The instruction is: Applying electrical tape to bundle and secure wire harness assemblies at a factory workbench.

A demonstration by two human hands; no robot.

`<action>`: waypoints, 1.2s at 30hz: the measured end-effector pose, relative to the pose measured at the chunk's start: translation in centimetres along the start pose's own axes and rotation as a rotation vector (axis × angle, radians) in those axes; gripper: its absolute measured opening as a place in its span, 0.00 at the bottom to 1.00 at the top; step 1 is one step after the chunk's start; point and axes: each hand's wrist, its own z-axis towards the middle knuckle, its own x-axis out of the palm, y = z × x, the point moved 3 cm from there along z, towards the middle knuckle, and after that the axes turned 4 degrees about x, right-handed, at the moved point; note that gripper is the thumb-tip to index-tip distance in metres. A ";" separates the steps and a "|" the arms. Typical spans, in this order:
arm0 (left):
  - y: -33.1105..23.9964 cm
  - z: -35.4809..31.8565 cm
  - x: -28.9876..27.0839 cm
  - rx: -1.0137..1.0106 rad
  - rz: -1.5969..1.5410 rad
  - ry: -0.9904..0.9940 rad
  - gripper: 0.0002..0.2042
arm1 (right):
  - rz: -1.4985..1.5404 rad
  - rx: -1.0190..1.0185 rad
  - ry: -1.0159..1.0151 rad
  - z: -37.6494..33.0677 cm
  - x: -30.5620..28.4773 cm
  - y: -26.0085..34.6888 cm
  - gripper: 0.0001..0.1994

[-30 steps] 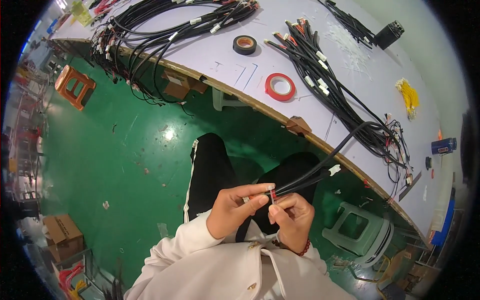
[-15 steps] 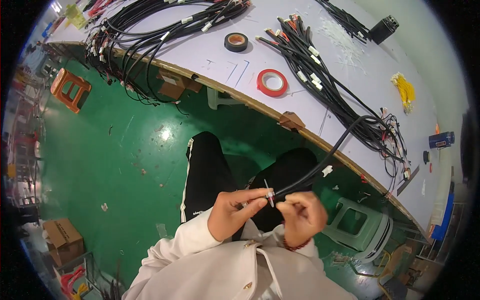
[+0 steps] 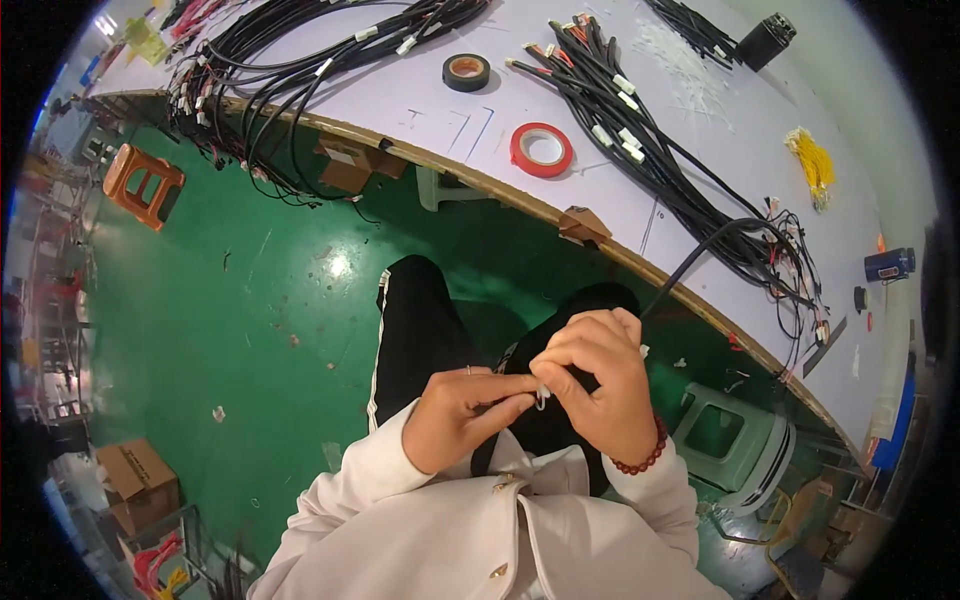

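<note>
Above my lap, my left hand (image 3: 465,418) is closed in a pinch, thumb and forefinger meeting at the end of a black cable. A small white cable tie (image 3: 543,398) shows as a bent loop between the two hands. My right hand (image 3: 600,385) is closed too, its thumb and forefinger pinched at the tie and its palm side covering part of the cable. From behind my right hand the black cable (image 3: 688,265) runs up over the table edge to a bundle of black cables (image 3: 640,150). The cable's end is hidden by my fingers.
On the white table (image 3: 590,215) lie a red tape roll (image 3: 516,150), a black tape roll (image 3: 445,72), a large cable coil (image 3: 290,60) and yellow wires (image 3: 812,165). A green stool (image 3: 690,440) stands at right, an orange stool (image 3: 112,180) at left. A cardboard box (image 3: 130,470) sits lower left.
My right hand has moved up and left, closing in beside my left fingertips. The tie, straight and upright before, now shows as a small loop. My left hand stays nearly in place.
</note>
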 end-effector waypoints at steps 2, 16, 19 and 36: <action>0.1 -0.1 0.5 -0.060 -0.056 0.030 0.10 | 0.024 0.023 -0.022 0.4 0.2 -0.5 0.04; 1.8 -0.3 0.2 -0.300 -0.329 0.042 0.14 | 0.243 0.203 0.465 0.5 -0.8 -1.7 0.08; 1.6 -0.1 0.0 -0.215 -0.306 0.009 0.10 | 0.393 0.220 0.407 0.5 -0.1 -1.7 0.06; 4.2 -0.7 1.9 -0.394 -1.058 -0.228 0.10 | 0.767 0.518 0.437 0.6 0.3 -3.0 0.07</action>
